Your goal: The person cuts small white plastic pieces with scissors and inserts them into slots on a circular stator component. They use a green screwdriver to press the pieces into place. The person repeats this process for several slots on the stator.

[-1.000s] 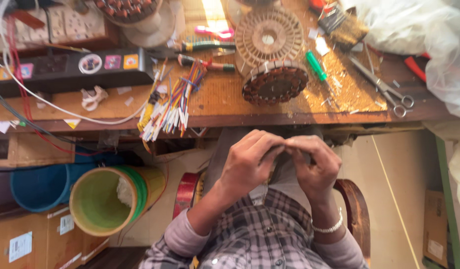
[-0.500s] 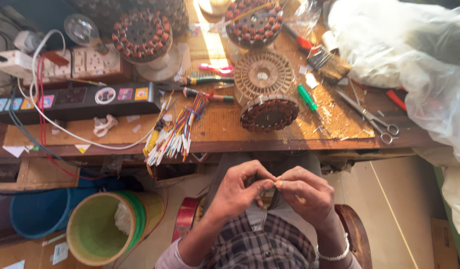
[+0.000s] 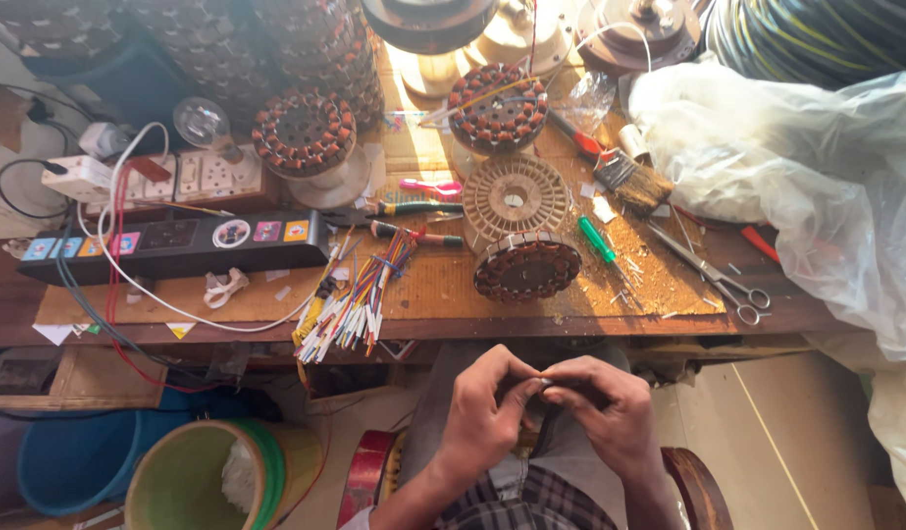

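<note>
My left hand [image 3: 487, 412] and my right hand [image 3: 605, 412] are held together above my lap, below the workbench edge. Their fingertips pinch one small thin object between them; it is too small to identify. On the bench just above sits a round motor stator [image 3: 526, 267] with copper windings, and behind it a pale plastic ribbed disc [image 3: 513, 199]. A bundle of coloured wires [image 3: 360, 299] lies left of the stator, hanging over the bench edge.
Scissors [image 3: 720, 278], a green screwdriver [image 3: 600, 242], a brush [image 3: 629, 180] and pliers [image 3: 414, 209] lie on the bench [image 3: 158, 314]. More wound stators [image 3: 304, 132] stand behind. A black power strip [image 3: 178, 240] is at left, a white plastic bag [image 3: 806, 186] at right, buckets [image 3: 193, 476] below.
The view has tilted toward the bench, showing more of its back. My hands stayed together over my lap, working the small item between the fingertips.
</note>
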